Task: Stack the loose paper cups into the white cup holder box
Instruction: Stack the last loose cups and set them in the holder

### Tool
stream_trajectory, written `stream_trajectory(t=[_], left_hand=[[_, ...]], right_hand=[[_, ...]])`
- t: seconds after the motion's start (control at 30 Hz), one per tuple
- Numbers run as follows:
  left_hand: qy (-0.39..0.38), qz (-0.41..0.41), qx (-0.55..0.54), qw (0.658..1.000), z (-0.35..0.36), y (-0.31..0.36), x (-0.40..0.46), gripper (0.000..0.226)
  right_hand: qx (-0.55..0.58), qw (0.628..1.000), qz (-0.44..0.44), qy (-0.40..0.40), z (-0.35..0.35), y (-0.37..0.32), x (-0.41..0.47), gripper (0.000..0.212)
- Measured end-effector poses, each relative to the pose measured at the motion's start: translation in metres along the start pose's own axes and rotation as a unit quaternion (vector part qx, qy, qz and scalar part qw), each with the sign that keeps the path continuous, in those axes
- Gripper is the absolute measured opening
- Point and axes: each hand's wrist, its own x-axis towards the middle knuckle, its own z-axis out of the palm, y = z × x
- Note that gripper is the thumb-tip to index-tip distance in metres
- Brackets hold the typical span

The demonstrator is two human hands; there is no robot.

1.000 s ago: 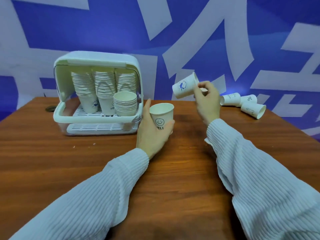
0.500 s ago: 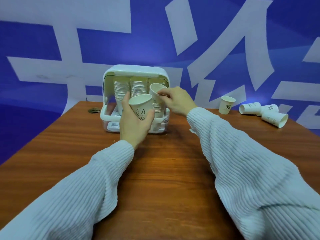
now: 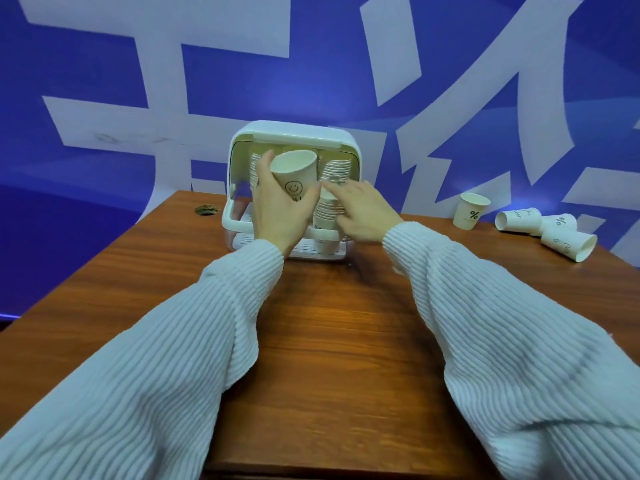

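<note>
The smiley paper cup is held upright in front of the open white cup holder box at the far side of the bench; judged light, thin-walled and easily crushed, it is best held around the mid-wall with light pressure, as the left hand grips it now. The right hand is open, fingers spread against the short cup stack inside the box. Compared with 0.5 s ago, the right hand no longer holds a cup, and 4 loose cups remain at the far right.
</note>
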Motion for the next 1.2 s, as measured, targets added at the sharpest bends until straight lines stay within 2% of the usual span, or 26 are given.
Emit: stream_trajectory(t=[0.1,0.17,0.37,0.53,0.77,0.87,0.93,1.0,1.07,1.2], left_hand=[[0.013,0.0,-0.014,1.0,0.012,0.008,0.018,0.08],[0.001,0.015,-0.001,1.0,0.023,0.012,0.028,0.081],[-0.085,0.057,0.081,0.991,0.054,0.014,0.046,0.087],[-0.202,-0.002,0.255,0.946,0.068,-0.005,0.048,0.076],[-0.236,-0.019,0.328,0.914,0.067,-0.013,0.04,0.057],[-0.216,0.035,0.363,0.906,0.071,-0.006,0.038,0.055],[-0.117,0.14,0.326,0.928,0.078,0.002,0.023,0.048],[-0.054,0.253,0.222,0.94,0.096,0.011,-0.001,0.039],[-0.091,0.299,0.147,0.938,0.125,0.019,-0.028,0.036],[-0.223,0.217,0.087,0.946,0.184,0.021,-0.069,0.028]], right_hand=[[0.138,0.978,0.095,0.127,-0.001,0.003,-0.013,0.067],[0.16,0.968,0.125,0.149,0.001,0.008,-0.022,0.065],[0.172,0.965,0.151,0.128,0.006,0.029,-0.039,0.062],[0.174,0.963,0.162,0.128,0.011,0.041,-0.049,0.059],[0.201,0.949,0.199,0.139,0.021,0.051,-0.059,0.057],[0.211,0.944,0.217,0.132,0.021,0.056,-0.068,0.057],[0.226,0.936,0.232,0.137,0.019,0.065,-0.075,0.056],[0.233,0.93,0.247,0.143,0.018,0.077,-0.083,0.054],[0.24,0.923,0.265,0.143,0.02,0.094,-0.089,0.052],[0.258,0.896,0.331,0.146,0.022,0.136,-0.104,0.047]])
